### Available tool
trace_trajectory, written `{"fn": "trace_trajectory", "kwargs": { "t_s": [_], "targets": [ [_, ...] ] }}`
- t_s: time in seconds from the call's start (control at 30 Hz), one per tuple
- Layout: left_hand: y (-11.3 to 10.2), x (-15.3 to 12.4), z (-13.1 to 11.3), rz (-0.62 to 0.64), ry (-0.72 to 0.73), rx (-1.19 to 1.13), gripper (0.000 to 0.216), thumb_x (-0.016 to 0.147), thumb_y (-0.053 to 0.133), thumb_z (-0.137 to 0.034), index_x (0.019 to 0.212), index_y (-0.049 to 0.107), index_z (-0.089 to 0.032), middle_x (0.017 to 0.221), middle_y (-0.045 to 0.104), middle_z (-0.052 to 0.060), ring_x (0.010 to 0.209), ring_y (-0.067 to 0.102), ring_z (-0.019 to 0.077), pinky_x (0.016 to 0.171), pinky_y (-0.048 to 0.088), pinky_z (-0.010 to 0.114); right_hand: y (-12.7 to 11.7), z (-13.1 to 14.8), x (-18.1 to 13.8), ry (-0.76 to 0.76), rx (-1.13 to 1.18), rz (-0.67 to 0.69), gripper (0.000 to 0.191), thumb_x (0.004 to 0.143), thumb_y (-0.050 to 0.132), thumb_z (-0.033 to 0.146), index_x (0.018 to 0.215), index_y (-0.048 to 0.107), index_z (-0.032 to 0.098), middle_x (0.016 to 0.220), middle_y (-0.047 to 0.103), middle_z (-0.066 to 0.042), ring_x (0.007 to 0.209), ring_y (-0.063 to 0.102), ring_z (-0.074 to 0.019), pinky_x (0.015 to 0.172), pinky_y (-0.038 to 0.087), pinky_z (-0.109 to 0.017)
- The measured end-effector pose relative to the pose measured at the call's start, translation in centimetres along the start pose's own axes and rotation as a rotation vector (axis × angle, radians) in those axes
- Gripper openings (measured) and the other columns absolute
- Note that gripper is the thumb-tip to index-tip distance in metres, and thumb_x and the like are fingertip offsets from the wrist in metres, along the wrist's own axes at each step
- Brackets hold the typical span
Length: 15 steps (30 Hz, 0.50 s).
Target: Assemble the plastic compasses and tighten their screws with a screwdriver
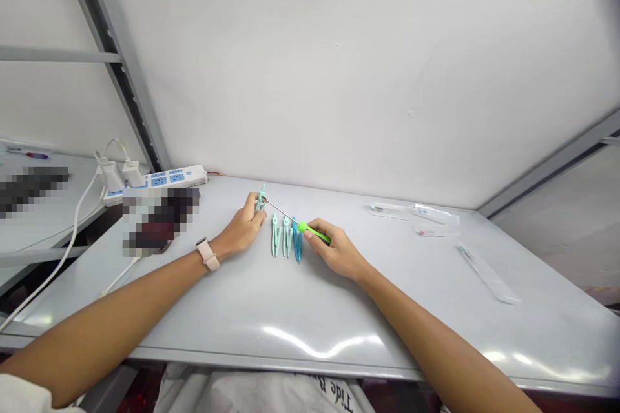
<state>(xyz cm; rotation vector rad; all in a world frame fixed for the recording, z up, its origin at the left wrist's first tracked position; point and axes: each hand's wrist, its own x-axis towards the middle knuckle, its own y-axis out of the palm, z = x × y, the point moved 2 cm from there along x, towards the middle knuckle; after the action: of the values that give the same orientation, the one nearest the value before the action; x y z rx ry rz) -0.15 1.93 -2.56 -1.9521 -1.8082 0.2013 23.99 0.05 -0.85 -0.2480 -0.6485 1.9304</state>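
Observation:
My left hand (247,224) is closed around a mint-green drawing compass (262,193), its head pointing up and away from me. A screwdriver (314,232) with a bright green and black handle is in the closed fingers of my right hand (336,248). The tip of its metal shaft meets the held compass near the hinge; whether it sits in a screw is too small to tell. Between my hands lie two more mint compasses, one on the left (274,235) and one in the middle (286,237), and a blue compass (297,242) beside the right fingers.
Clear plastic sleeves, one long sleeve (487,274) among them, lie on the right of the grey table (290,310). A power strip (179,175) with plugs and a white cable sits at the back left, near a blurred dark object (165,222). A wall stands behind.

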Motion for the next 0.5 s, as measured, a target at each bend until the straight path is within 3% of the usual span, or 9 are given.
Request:
{"fn": "trace_trajectory", "kwargs": {
  "t_s": [0.17, 0.5],
  "targets": [
    [0.0, -0.2, -0.6, 0.038, -0.054, -0.024, 0.013, 0.098, 0.039, -0.026, 0.111, 0.040, -0.024, 0.070, 0.044, -0.006, 0.062, 0.039, 0.0147, 0.063, 0.035, 0.030, 0.1, 0.1, 0.0, -0.003, -0.002, -0.008, 0.035, 0.098, 0.051, 0.055, 0.092, 0.060, 0.021, 0.068, 0.048, 0.004, 0.062, 0.041, -0.0145, 0.062, 0.035, -0.030],
    [-0.5, -0.6, -1.7, -0.016, 0.014, 0.293, 0.008, 0.101, 0.034, -0.026, 0.106, 0.038, -0.024, 0.064, 0.040, -0.006, 0.059, 0.044, 0.0195, 0.063, 0.031, 0.033, 0.0, 0.9, -0.7, -0.081, -0.223, -0.151, 0.028, 0.097, 0.053, 0.046, 0.092, 0.063, 0.021, 0.063, 0.056, 0.003, 0.056, 0.043, -0.0139, 0.058, 0.035, -0.029]
  ]
}}
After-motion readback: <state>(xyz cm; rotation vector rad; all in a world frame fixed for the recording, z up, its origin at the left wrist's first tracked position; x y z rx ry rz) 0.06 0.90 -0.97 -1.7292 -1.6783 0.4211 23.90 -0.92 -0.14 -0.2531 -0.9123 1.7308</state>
